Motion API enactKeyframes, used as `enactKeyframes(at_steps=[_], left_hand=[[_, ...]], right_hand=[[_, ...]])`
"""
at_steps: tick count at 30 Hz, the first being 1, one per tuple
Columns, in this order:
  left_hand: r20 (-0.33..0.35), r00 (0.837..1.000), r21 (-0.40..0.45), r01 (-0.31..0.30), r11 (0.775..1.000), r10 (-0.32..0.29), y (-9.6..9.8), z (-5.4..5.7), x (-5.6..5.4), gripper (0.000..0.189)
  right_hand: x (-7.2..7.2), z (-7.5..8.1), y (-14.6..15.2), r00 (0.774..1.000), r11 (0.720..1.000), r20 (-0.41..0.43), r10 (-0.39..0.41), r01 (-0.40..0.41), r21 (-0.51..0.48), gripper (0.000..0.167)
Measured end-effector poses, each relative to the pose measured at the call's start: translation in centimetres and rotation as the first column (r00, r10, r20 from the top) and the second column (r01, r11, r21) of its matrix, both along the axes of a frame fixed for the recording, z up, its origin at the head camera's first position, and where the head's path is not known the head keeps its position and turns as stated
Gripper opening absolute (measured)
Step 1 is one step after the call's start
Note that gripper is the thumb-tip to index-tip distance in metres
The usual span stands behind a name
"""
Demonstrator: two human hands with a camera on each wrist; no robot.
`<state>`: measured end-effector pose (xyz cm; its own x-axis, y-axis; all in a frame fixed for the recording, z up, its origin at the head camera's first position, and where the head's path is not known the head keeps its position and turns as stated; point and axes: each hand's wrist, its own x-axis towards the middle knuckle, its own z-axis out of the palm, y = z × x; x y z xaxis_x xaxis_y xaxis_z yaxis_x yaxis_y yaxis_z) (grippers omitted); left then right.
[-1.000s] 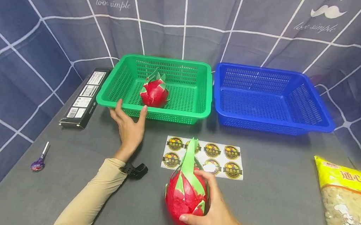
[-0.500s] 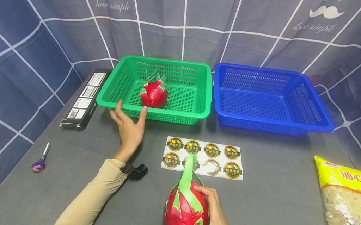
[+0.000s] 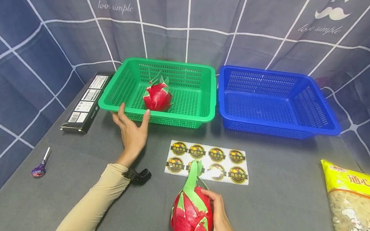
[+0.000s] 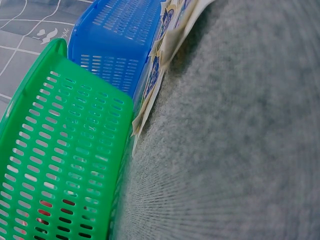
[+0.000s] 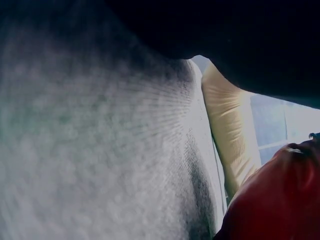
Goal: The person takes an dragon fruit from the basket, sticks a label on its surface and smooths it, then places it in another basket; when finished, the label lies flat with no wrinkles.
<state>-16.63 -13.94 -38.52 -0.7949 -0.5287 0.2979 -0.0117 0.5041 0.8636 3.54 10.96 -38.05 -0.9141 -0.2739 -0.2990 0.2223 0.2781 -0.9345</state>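
Low in the head view my right hand (image 3: 220, 225) holds a large red dragon fruit (image 3: 193, 216) with long green leaves, fingers on its right side and thumb across its front. The leaf tip overlaps a white sheet of round stickers (image 3: 207, 161). My left hand (image 3: 133, 135) touches the near rim of the green basket (image 3: 184, 119), thumb and fingers spread apart. Inside that basket sits another dragon fruit (image 3: 158, 96). The left wrist view shows the green basket's slotted wall (image 4: 65, 150); in the right wrist view, the held dragon fruit (image 5: 280, 195) fills the lower right.
A blue basket (image 3: 269, 127) stands right of the green one. Left of the baskets lies a long black box (image 3: 86, 102), with a lollipop (image 3: 39, 169) nearer the front. A yellow bag of pasta (image 3: 355, 208) lies at the right. A checked curtain (image 3: 206, 46) hangs behind.
My right hand and its dragon fruit have moved toward the front edge and slightly right, uncovering more of the sticker sheet. The left hand stays on the green basket's rim.
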Motion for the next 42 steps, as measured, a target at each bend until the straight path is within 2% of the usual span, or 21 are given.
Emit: enactKeyframes(at_steps=[8,10,12,15,16,22,24,26,29,34,37,39,40,41,42], left_hand=[[-0.004,1.000,0.000,0.002,1.000,-0.002,0.1,0.0,0.0,0.085],[-0.008,1.000,0.000,0.003,1.000,-0.003,0.1,0.0,0.0,0.085],[-0.011,1.000,-0.001,0.006,1.000,-0.006,0.1,0.0,0.0,0.084],[-0.017,1.000,-0.004,0.007,1.000,-0.007,0.0,0.0,0.0,0.083],[-0.018,1.000,-0.004,0.008,1.000,-0.008,0.0,0.0,0.0,0.083],[0.007,1.000,0.012,0.022,1.000,-0.022,0.1,0.2,0.1,0.084],[0.023,0.999,0.017,0.027,1.000,-0.027,0.2,0.2,0.2,0.084],[0.029,0.999,0.000,0.022,1.000,-0.022,0.2,0.3,0.3,0.084],[0.016,1.000,-0.046,0.004,0.999,-0.003,0.4,0.4,0.5,0.083],[-0.045,0.999,-0.092,-0.013,0.996,0.008,1.3,0.7,1.3,0.078],[-0.086,0.995,-0.107,0.040,0.993,-0.050,2.1,1.0,1.9,0.068],[-0.114,0.982,-0.118,0.134,0.984,-0.147,2.7,1.1,2.4,0.055],[-0.126,0.967,-0.128,0.204,0.971,-0.220,3.0,1.2,2.6,0.047],[-0.126,0.944,-0.147,0.285,0.947,-0.304,3.2,1.2,2.8,0.040],[-0.111,0.914,-0.175,0.368,0.913,-0.390,3.4,1.2,2.9,0.033]], right_hand=[[0.0,-0.1,0.2,0.994,0.996,-0.099,0.053,-0.047,0.069,0.082],[0.0,-0.4,0.3,0.984,0.994,-0.160,0.073,-0.060,0.087,0.082],[0.0,-0.7,0.4,0.964,0.992,-0.250,0.093,-0.069,0.103,0.081],[-0.2,-1.2,0.6,0.909,0.989,-0.399,0.121,-0.076,0.126,0.080],[-0.2,-1.2,0.7,0.900,0.990,-0.418,0.121,-0.077,0.121,0.079],[-0.6,-1.8,1.0,0.859,0.991,-0.496,0.126,-0.084,0.105,0.074],[-0.7,-1.9,1.1,0.833,0.990,-0.539,0.127,-0.078,0.113,0.073],[-0.8,-1.9,1.2,0.821,0.992,-0.559,0.112,-0.064,0.105,0.072],[-1.1,-1.8,1.3,0.813,0.996,-0.579,0.066,-0.022,0.083,0.070],[-1.8,-1.6,1.4,0.779,0.996,-0.627,0.009,0.048,0.074,0.067],[-2.2,-1.6,1.7,0.766,0.994,-0.643,-0.006,0.076,0.080,0.064],[-2.5,-1.6,1.9,0.766,0.992,-0.643,-0.018,0.095,0.086,0.061],[-2.7,-1.5,2.0,0.765,0.990,-0.644,-0.026,0.108,0.089,0.060],[-2.9,-1.5,2.1,0.768,0.988,-0.639,-0.041,0.128,0.091,0.059],[-3.1,-1.5,2.2,0.769,0.985,-0.637,-0.053,0.145,0.092,0.058]])
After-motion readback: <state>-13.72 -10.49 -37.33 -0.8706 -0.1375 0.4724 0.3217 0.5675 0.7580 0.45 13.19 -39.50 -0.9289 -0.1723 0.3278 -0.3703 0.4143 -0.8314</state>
